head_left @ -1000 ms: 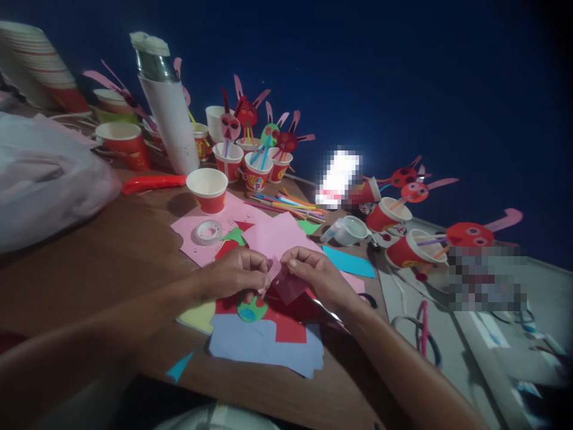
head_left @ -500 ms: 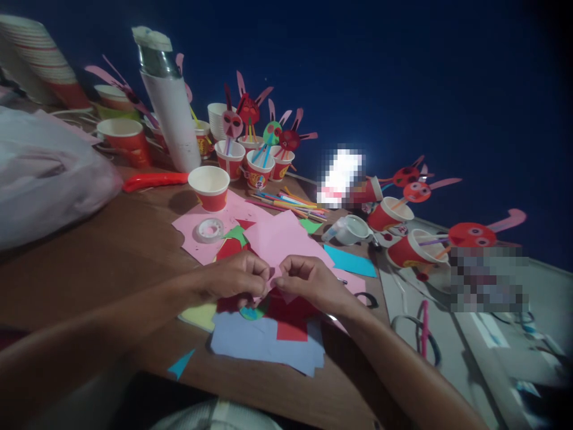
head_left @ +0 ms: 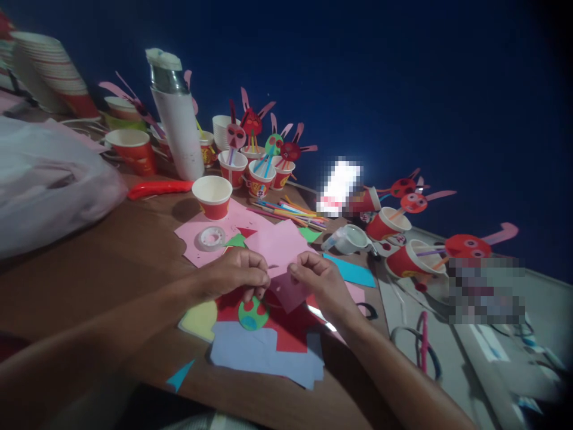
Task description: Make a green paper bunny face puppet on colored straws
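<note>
My left hand (head_left: 237,272) is closed in a pinch over the paper pile; whatever lies between its fingertips is too small to make out. Just below it is a green paper disc (head_left: 260,310) with red and blue pieces on it. To the right, my right hand (head_left: 320,278) also pinches, thumb against forefinger, its contents unclear. Pink paper (head_left: 280,242) spreads behind and between the hands. Under my right wrist, scissors (head_left: 367,310) show a dark handle and shiny blades. Red paper (head_left: 290,337) and pale blue paper (head_left: 244,352) lie nearer to me.
A paper cup (head_left: 212,200) and a tape roll (head_left: 212,238) stand behind my left hand. Farther back are drinking straws (head_left: 290,214), a white flask (head_left: 176,131) and cups with paper rabbit heads (head_left: 273,144). A plastic bag (head_left: 54,185) fills the left side.
My hands have drawn apart; the right one moved right, away from the left. More of the green disc now shows below my left hand. The view has shifted slightly.
</note>
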A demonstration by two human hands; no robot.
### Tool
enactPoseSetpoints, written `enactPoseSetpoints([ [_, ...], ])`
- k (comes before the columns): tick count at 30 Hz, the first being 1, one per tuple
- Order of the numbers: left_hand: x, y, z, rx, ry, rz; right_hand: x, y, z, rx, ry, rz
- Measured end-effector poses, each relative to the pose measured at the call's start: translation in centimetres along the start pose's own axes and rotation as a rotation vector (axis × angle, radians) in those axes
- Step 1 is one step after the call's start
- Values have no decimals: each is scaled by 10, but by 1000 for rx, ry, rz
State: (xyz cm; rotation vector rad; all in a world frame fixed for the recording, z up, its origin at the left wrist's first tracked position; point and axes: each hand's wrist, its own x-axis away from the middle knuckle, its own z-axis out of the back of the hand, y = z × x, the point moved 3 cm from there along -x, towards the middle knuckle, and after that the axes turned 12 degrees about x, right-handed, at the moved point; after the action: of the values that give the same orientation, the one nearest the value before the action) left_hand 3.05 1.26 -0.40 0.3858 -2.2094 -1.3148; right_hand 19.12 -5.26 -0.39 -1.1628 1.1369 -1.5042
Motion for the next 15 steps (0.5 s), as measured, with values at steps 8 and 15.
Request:
enactPoseSetpoints([
  [8,-7,-3,1,141,162,-152,-2,1,-4,-164,158,-4],
  [15,-2,3,-27,165,209,-111,1,-1,-12,-255,177,22],
])
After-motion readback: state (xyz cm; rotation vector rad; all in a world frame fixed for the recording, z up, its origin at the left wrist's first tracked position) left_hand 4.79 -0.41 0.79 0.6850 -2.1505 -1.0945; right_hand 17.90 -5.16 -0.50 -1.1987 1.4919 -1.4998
